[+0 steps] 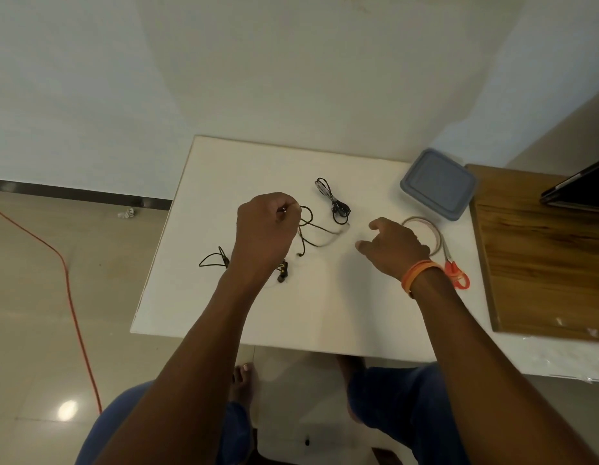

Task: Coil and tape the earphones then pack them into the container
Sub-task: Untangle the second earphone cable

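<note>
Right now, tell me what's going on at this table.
A person sits at a white table sorting earphones. The left hand pinches a loose cable and lifts part of it; the right hand hovers open beside it. One coiled set lies further back. The tape roll, the scissors and the container, lid on, wait at the right. Nothing is packed yet.
</note>
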A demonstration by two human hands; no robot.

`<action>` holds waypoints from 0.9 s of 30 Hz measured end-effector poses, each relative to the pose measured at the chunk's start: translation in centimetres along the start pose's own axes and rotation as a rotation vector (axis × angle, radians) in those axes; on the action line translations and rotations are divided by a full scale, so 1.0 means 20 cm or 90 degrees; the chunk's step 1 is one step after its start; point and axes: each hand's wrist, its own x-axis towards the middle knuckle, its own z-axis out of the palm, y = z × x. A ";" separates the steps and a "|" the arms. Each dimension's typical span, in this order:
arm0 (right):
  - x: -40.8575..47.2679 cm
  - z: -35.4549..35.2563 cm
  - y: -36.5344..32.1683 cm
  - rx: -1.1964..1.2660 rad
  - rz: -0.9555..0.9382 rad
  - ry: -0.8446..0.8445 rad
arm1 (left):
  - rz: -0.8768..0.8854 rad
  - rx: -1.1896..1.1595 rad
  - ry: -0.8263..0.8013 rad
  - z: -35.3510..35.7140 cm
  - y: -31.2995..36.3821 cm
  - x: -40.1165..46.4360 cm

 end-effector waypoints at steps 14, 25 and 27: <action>-0.13 0.00 -0.22 0.450 -0.364 -0.030 | 0.005 -0.141 -0.170 -0.03 0.04 0.00; -0.09 -0.05 -0.11 0.152 -0.168 0.066 | -0.010 -0.034 0.036 -0.06 0.01 0.02; -0.08 -0.05 -0.10 0.111 -0.142 0.099 | -0.009 -0.029 0.069 -0.06 0.00 0.03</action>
